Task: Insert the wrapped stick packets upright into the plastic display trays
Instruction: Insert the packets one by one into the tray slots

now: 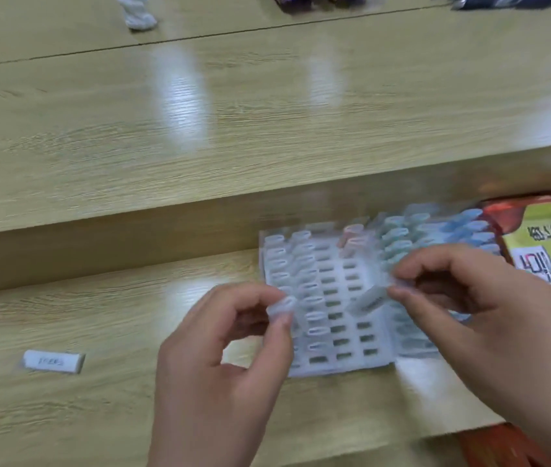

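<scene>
Insertion step under way. The left hand (220, 358), fingers curled, pinches a stick packet (281, 305) at the left columns of the display tray (345, 364) on the desk (99, 315). The right hand (489, 305) pinches a second packet (368, 299), tilted over empty middle slots. Next, probably, each packet needs righting and pressing into a free slot

The wooden table (99, 315) bears a slotted tray (334, 367), a loose packet (52, 361) and a printed box (550, 251).
</scene>
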